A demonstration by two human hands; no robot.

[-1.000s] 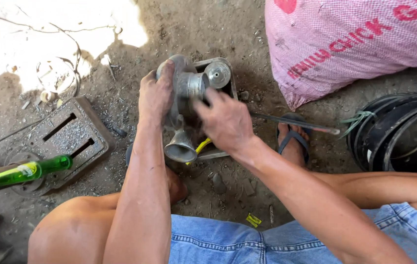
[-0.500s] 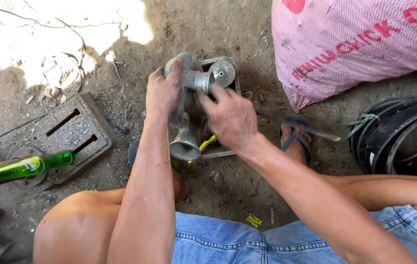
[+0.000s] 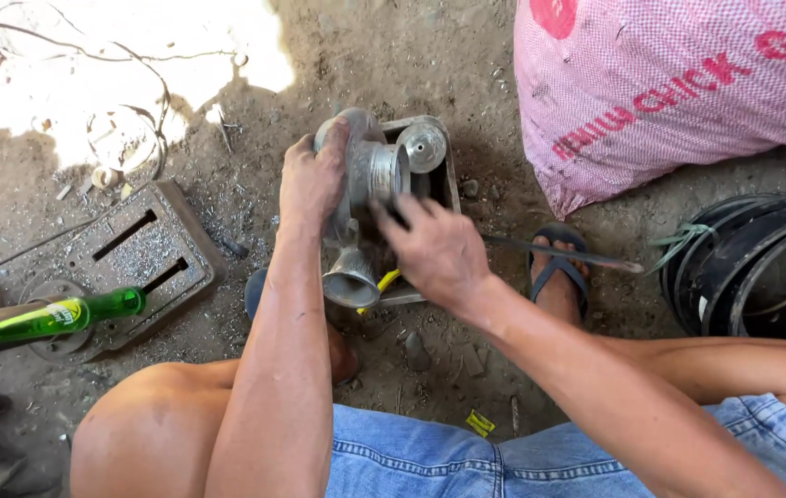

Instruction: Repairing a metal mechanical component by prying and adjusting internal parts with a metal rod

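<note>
A grey metal casting [image 3: 370,175] is stood on the dirt ground [image 3: 227,74] in a small metal frame [image 3: 444,152]. It looks heavy, stiff and dusty. Its rounded flange is gripped by the left hand [image 3: 312,180]; the right hand [image 3: 434,249] is spread loosely beside its middle, holding nothing.

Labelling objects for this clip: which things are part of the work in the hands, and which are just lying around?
In hand:
- left hand
- right hand
- grey cast-metal spool-shaped part
- silvery metal funnel-shaped piece
- rectangular metal frame

Lying about:
- green glass bottle
- pink woven sack
- black wheel rims
- slotted metal base plate
</note>
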